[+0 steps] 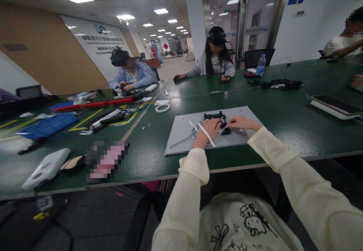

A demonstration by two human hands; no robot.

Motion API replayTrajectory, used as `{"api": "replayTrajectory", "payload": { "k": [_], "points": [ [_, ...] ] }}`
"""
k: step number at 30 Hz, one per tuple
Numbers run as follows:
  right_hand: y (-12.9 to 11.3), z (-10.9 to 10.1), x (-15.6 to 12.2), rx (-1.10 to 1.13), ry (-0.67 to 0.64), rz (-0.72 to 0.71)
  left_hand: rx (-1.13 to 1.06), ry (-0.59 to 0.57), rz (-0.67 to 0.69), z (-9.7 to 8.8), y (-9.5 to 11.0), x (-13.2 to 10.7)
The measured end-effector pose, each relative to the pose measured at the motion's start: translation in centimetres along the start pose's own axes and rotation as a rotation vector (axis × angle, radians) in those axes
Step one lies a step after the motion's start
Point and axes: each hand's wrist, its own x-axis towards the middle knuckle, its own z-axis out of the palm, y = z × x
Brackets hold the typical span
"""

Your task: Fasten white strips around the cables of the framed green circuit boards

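A grey board (181,130) lies on the table in front of me, with a black plastic part (213,114) at its middle. My left hand (210,128) lies over the near side of this part, fingers closed on it. A thin white strip (207,134) crosses the back of that hand. Beside it, my right hand (240,122) is closed in a pinch at the part's right end; what its fingertips hold is too small to make out. A loose grey cable (181,141) runs left across the board. A small black piece (226,131) sits below my fingers.
A roll of white tape (162,108) and a small wrench (166,92) lie beyond the board. Leftward are a blue tray (48,125), a white device (47,168) and tools. A phone (337,104) rests at right. Two people sit across the table, another at far right.
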Motion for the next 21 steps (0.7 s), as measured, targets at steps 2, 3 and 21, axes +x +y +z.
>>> {"api": "replayTrajectory", "payload": {
  "k": [2,3,21],
  "points": [
    [-0.1,-0.1,0.0,0.017,0.000,0.026,0.006,0.007,0.004,0.0,0.0,0.0],
    [-0.3,-0.1,0.0,0.030,0.000,0.039,0.009,0.010,0.008,0.0,0.0,0.0],
    [-2.9,-1.8,-1.9,0.553,-0.080,-0.004,-0.400,0.166,-0.063,-2.0,1.8,0.2]
  ]
}}
